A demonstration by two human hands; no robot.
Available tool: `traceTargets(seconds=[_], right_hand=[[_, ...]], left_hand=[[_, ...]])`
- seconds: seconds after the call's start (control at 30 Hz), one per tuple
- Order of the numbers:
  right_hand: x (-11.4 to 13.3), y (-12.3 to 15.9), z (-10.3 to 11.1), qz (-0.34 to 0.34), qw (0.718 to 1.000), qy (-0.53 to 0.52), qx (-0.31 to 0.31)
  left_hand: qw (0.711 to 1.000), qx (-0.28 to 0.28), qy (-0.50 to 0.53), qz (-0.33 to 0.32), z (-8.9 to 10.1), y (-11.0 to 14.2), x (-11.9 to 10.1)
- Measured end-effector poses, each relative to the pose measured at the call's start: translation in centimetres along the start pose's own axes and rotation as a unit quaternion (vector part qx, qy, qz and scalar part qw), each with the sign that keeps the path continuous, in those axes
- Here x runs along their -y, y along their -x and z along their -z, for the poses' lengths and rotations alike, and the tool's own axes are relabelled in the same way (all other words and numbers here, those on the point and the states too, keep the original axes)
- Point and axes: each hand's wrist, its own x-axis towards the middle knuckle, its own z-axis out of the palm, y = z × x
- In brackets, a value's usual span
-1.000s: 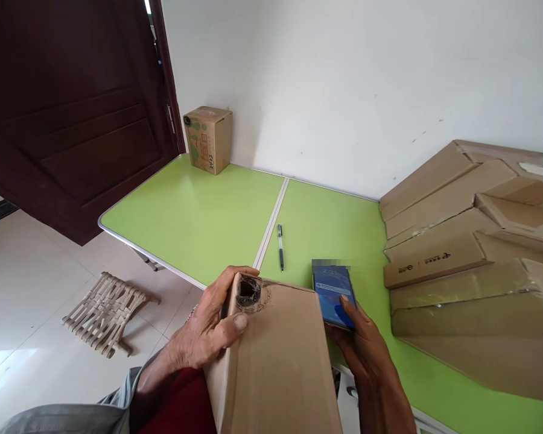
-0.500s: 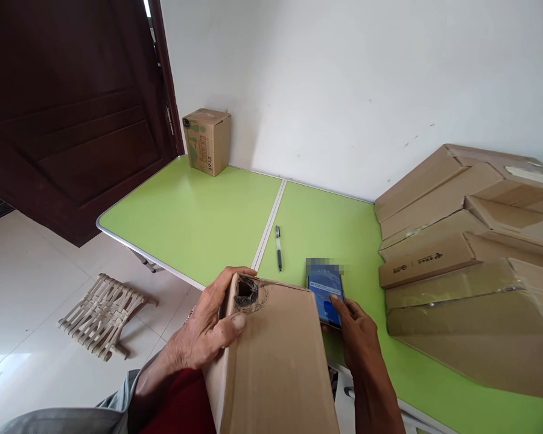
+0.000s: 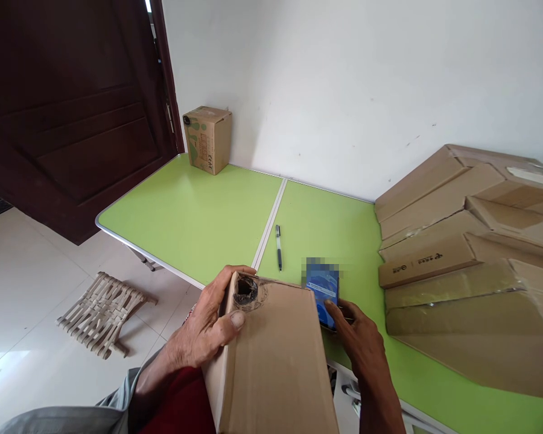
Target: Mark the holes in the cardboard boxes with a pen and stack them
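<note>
My left hand (image 3: 208, 328) grips the far left corner of a long brown cardboard box (image 3: 276, 361) that leans from my lap onto the near edge of the green folding table (image 3: 194, 211). A dark torn hole (image 3: 245, 291) marks the box's top corner by my thumb. My right hand (image 3: 359, 340) holds a smartphone (image 3: 323, 289) with a lit blue screen just to the right of the box, low over the table, with its thumb on the screen. A black pen (image 3: 279, 247) lies on the table beyond the box.
A small printed cardboard box (image 3: 208, 138) stands in the table's far left corner by the wall. Several flat cardboard boxes (image 3: 461, 265) are stacked on the right. A dark wooden door (image 3: 72, 114) stands at left, and a woven stool (image 3: 102, 313) sits on the tiled floor.
My right hand has shifted the smartphone slightly left, closer to the long box. The left hand and the box have stayed put.
</note>
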Motion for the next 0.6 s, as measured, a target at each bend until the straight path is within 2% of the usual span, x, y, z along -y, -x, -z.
traceTargets(seconds=[0.27,0.37,0.4,0.47,0.53,0.6], right_hand=[[0.8,0.3,0.1,0.025,0.998,0.057,0.0],[1.8,1.8,0.7,0.053,0.997,0.059,-0.024],[2.3,2.7,1.2,0.073,0.997,0.04,-0.008],[3.1,5.0,2.3,0.113,0.989,-0.023,0.098],[3.8,7.6,3.3,0.126,0.956,-0.089,0.249],[4.5,10.0,3.6,0.116,0.929,-0.139,0.322]], left_hand=[[1.0,-0.007,-0.011,-0.008,0.0,0.0,-0.1],[1.0,-0.004,-0.004,-0.018,0.0,-0.2,0.0],[1.0,-0.002,-0.001,-0.021,0.1,-0.2,0.0],[1.0,0.0,0.004,-0.022,0.1,-0.2,0.1],[1.0,-0.003,0.007,-0.019,0.1,-0.2,0.2],[1.0,-0.003,0.01,-0.02,0.1,-0.3,0.3]])
